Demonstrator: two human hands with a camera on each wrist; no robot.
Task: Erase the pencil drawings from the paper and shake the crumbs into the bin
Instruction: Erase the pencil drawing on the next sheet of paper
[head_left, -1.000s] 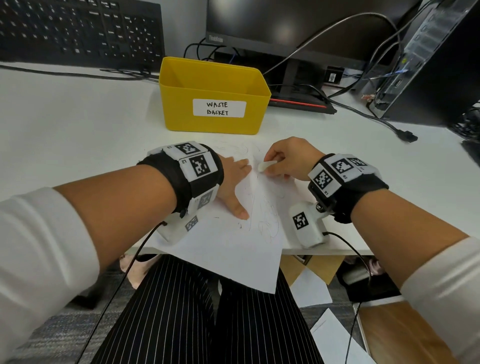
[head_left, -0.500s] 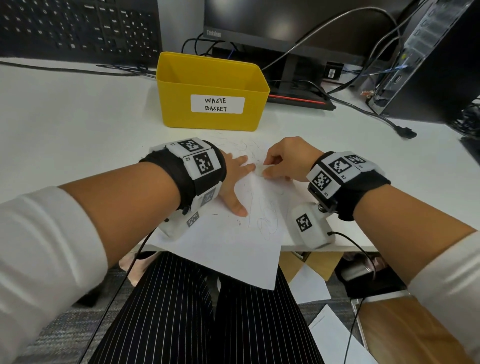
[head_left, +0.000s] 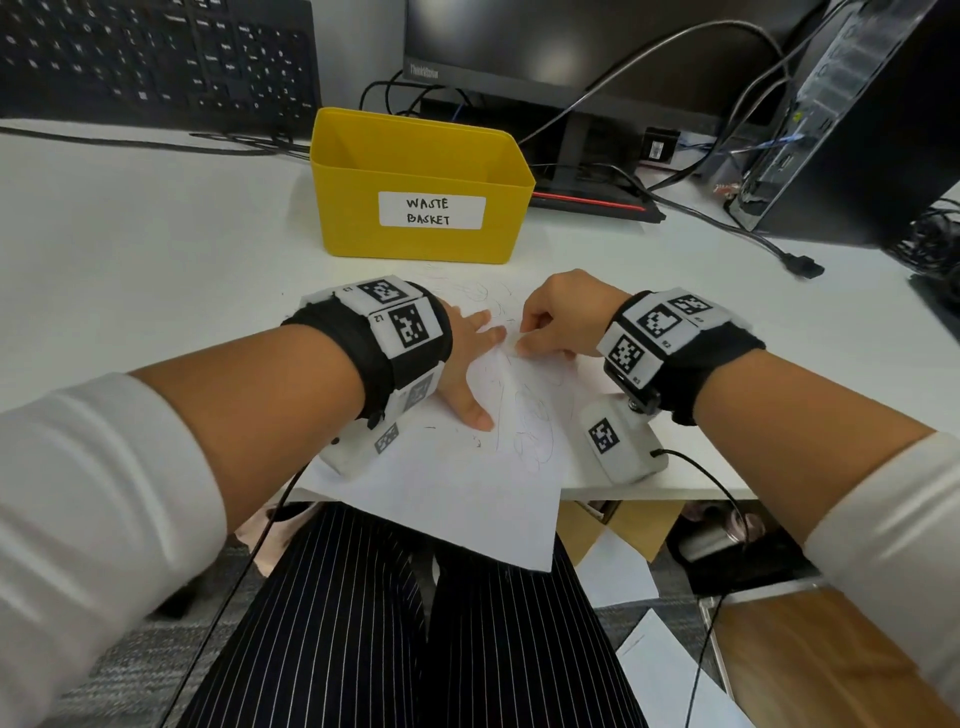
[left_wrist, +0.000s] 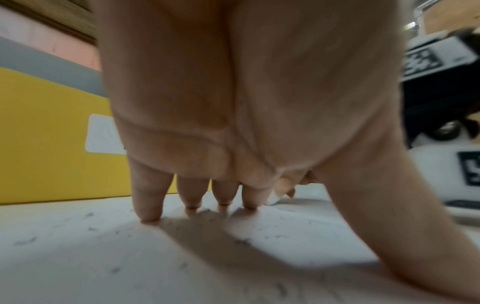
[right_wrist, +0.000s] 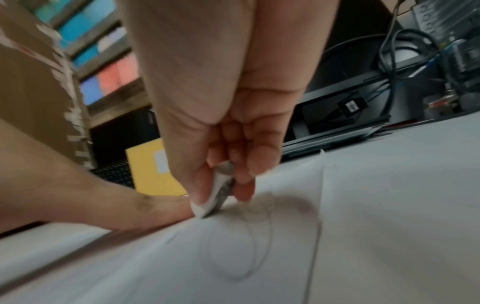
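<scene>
A white sheet of paper (head_left: 467, 483) with faint pencil scribbles (head_left: 530, 431) lies at the desk's front edge, its near corner hanging over my lap. My left hand (head_left: 467, 364) presses flat on the paper, fingers spread (left_wrist: 148, 205). My right hand (head_left: 550, 322) pinches a white eraser (right_wrist: 218, 195), its smudged tip on the paper beside the left fingertips. Grey crumbs (left_wrist: 26, 240) dot the sheet. The yellow bin (head_left: 421, 187), labelled "WASTE BASKET", stands just behind the paper.
A monitor stand (head_left: 587, 192) with cables sits behind the bin, and a keyboard (head_left: 156, 57) leans at the back left. A computer tower (head_left: 852, 114) stands at the right. Loose sheets (head_left: 660, 670) lie on the floor under the desk.
My right hand has slid the eraser slightly left and nearer, toward the left fingertips. The left hand stays planted on the paper.
</scene>
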